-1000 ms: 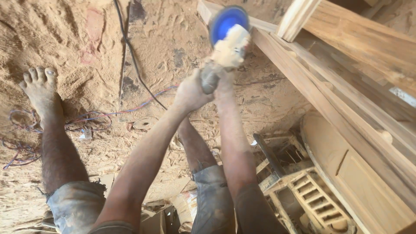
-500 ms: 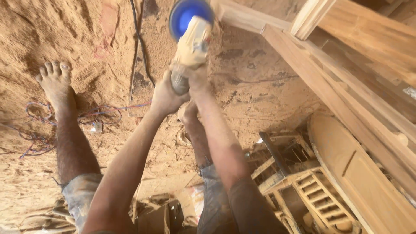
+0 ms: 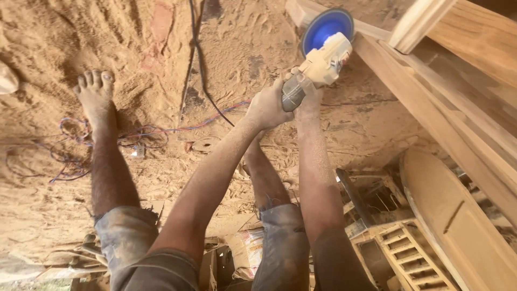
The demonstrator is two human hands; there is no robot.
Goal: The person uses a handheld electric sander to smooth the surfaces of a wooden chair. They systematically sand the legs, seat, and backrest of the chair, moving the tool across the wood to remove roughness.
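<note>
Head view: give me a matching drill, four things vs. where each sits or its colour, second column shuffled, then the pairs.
Things:
1. sanding disc
2. left hand
3. bare foot
4. tangled wires

Places or colours:
A. on the sawdust floor at the left, toes spread
B. blue, at the top, against the long wooden frame
C. red and blue, lying on the sawdust beside the foot
D. wrapped on the grey handle of the grinder, next to the right hand

Pairs: 1-B, 2-D, 3-A, 4-C
</note>
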